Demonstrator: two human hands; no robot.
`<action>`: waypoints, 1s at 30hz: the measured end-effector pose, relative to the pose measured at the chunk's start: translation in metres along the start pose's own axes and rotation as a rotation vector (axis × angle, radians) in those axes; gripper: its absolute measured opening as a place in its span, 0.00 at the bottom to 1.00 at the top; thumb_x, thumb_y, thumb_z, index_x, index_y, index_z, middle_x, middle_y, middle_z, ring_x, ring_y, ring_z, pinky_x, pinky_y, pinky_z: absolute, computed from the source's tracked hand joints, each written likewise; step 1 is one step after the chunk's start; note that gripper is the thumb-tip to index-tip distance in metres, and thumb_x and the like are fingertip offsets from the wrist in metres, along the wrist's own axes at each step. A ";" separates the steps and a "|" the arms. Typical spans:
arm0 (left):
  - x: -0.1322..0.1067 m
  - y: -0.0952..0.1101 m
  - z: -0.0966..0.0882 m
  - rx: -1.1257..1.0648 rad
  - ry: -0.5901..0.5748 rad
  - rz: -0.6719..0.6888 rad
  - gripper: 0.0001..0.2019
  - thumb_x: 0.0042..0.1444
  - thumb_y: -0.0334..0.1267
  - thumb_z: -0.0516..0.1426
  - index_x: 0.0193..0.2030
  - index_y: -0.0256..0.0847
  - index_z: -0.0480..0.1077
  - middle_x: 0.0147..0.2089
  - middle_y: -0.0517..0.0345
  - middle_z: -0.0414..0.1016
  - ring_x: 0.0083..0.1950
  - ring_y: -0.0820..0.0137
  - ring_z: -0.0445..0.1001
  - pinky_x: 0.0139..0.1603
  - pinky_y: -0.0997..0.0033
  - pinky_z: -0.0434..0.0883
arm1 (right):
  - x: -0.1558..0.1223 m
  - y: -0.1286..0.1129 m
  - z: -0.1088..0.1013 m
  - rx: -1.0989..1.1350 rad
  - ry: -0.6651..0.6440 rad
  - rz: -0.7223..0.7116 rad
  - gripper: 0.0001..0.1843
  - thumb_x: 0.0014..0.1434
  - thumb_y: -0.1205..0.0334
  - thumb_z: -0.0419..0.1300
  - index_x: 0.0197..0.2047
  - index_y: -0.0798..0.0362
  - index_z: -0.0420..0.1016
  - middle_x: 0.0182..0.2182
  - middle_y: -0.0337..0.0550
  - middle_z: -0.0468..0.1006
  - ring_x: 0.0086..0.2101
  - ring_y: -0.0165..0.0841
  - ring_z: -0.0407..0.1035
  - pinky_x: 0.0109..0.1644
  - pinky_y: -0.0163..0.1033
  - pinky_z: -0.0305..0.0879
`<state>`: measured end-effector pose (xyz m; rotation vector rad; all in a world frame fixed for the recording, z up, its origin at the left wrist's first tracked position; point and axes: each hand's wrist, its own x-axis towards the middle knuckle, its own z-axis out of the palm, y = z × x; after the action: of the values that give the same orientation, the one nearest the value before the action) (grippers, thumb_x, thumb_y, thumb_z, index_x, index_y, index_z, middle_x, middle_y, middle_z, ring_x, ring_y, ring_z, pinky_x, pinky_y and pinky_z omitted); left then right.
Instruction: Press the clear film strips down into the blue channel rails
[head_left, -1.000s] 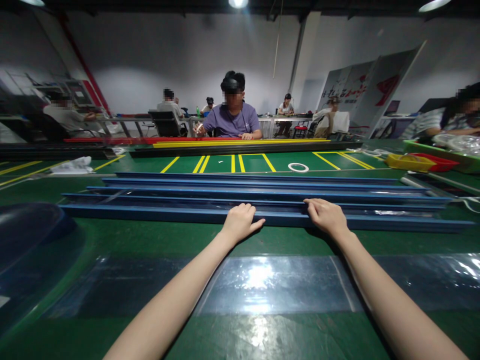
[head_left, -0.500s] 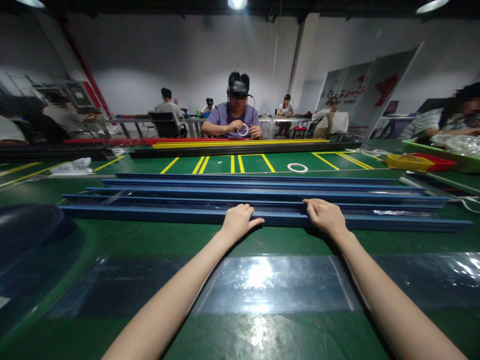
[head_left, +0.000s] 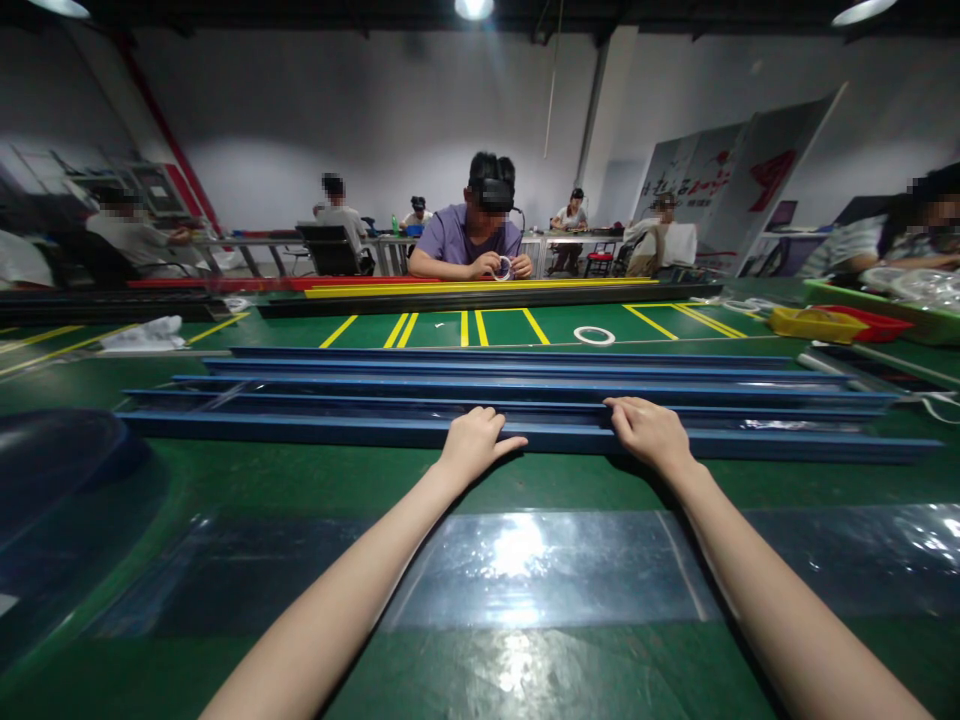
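Note:
Both of my hands are on the nearest long blue channel (head_left: 300,430), which lies crosswise on the green table. My left hand (head_left: 472,440) curls its fingers over the channel near the middle, with the thumb pointing right along the front wall. A short way to the right, my right hand (head_left: 651,432) grips the same channel, fingers bent over its rear lip and thumb tucked in. Clear film shows inside the channel. More blue channels (head_left: 510,365) lie parallel behind it. Under my forearms a clear plastic strip (head_left: 570,570) is spread flat.
A roll of clear film (head_left: 67,470) stands at left. Beyond the blue channels are a white tape ring (head_left: 594,336), yellow tape lines and black and yellow rails (head_left: 480,290). A yellow tray (head_left: 816,325) sits at right. Across the table, a co-worker (head_left: 472,235) holds a tape ring.
My hands and the blue channels stay almost exactly where they were. Across the table, the co-worker has leaned forward and lowered the tape ring slightly.

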<state>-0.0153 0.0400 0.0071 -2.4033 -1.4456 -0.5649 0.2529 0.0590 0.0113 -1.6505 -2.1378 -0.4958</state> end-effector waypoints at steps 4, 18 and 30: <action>-0.004 -0.001 0.005 0.050 0.083 0.068 0.21 0.55 0.54 0.46 0.29 0.38 0.67 0.29 0.54 0.70 0.33 0.68 0.67 0.30 0.72 0.61 | 0.000 0.000 0.000 -0.001 0.006 -0.003 0.20 0.58 0.61 0.43 0.40 0.51 0.75 0.40 0.41 0.77 0.41 0.33 0.70 0.38 0.34 0.66; -0.004 0.000 0.006 0.082 0.102 0.084 0.21 0.56 0.54 0.45 0.29 0.38 0.66 0.29 0.54 0.69 0.33 0.68 0.67 0.30 0.71 0.59 | 0.001 0.000 -0.003 0.006 -0.021 -0.018 0.19 0.57 0.61 0.43 0.41 0.52 0.75 0.40 0.41 0.77 0.40 0.33 0.70 0.37 0.34 0.64; -0.006 0.003 0.005 0.104 0.158 0.098 0.21 0.60 0.49 0.41 0.28 0.39 0.67 0.28 0.55 0.69 0.31 0.69 0.66 0.31 0.69 0.55 | 0.019 -0.013 -0.012 -0.072 -0.206 0.122 0.16 0.55 0.61 0.44 0.33 0.50 0.74 0.32 0.44 0.77 0.32 0.35 0.71 0.27 0.35 0.58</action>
<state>-0.0140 0.0358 -0.0001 -2.2785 -1.2538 -0.6242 0.2374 0.0659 0.0311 -1.9329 -2.1664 -0.3843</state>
